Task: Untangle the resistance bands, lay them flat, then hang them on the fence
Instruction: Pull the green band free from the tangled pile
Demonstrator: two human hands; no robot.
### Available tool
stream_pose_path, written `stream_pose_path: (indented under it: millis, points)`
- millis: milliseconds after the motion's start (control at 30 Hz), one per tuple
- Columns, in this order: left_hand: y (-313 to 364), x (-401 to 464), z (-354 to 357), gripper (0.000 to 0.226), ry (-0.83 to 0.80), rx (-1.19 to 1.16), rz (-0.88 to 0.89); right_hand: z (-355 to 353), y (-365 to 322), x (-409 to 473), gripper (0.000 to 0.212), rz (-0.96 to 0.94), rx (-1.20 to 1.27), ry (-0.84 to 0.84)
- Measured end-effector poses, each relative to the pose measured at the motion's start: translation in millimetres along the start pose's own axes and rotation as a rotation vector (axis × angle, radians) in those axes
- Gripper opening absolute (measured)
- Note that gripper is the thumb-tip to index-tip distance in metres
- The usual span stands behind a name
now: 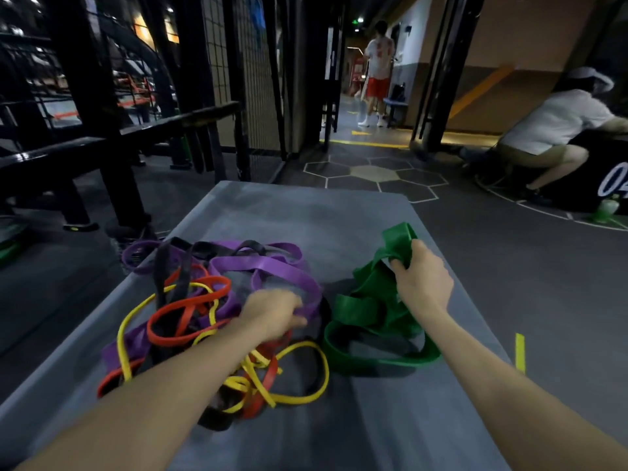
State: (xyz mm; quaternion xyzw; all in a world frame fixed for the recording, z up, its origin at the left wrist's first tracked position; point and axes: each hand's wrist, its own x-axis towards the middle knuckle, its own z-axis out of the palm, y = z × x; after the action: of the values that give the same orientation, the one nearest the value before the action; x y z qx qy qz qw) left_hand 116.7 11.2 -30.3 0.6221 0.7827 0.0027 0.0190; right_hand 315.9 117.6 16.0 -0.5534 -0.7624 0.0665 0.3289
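A tangle of resistance bands lies on a grey mat [306,212]: purple bands [268,265], orange-red bands [190,302], yellow bands [292,397] and black ones mixed in. My left hand [275,312] is blurred and grips a purple band at the right edge of this tangle. A wide green band [367,297] lies heaped to the right, apart from the tangle. My right hand [423,275] grips a bunch of the green band and lifts its top end off the mat. The black mesh fence [238,62] stands behind the mat.
A black bench [112,137] and frame stand at the left. A person crouches by a black box [611,185] at the right, and another person [379,62] stands in the far doorway. Dark floor with hexagon markings [373,173] lies beyond the mat.
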Motion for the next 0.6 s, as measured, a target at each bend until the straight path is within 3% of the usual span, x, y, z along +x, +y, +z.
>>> stream_pose_path:
  millis: [100,233,367,467,533,600]
  points:
    - [-43.1,-1.2,-41.9,0.036,0.221,-0.202,-0.127,2.0,-20.1,0.1,0.023,-0.035,0.022,-0.01]
    - [-104.9,-23.0,-99.1,0.031,0.51,-0.223,-0.262,7.1,-49.7,-2.1,0.024,-0.058,0.052,-0.02]
    - [-139.3,-55.9,-110.2,0.02,0.581,-0.155,-0.368,11.4,-78.6,-5.3,0.021,-0.07,0.109,-0.025]
    - [-148.8,-81.0,-84.0,0.023,0.455,0.004,-0.399,16.1,-97.3,-13.6,0.018,-0.098,0.131,-0.071]
    - [-150.0,-94.8,-56.2,0.025,0.142,0.133,-0.415,20.9,-105.4,-22.4,0.018,-0.129,0.108,-0.105]
    - [-154.0,-102.2,-34.5,0.026,-0.102,0.078,-0.427,25.3,-110.8,-31.1,0.019,-0.158,0.079,-0.124]
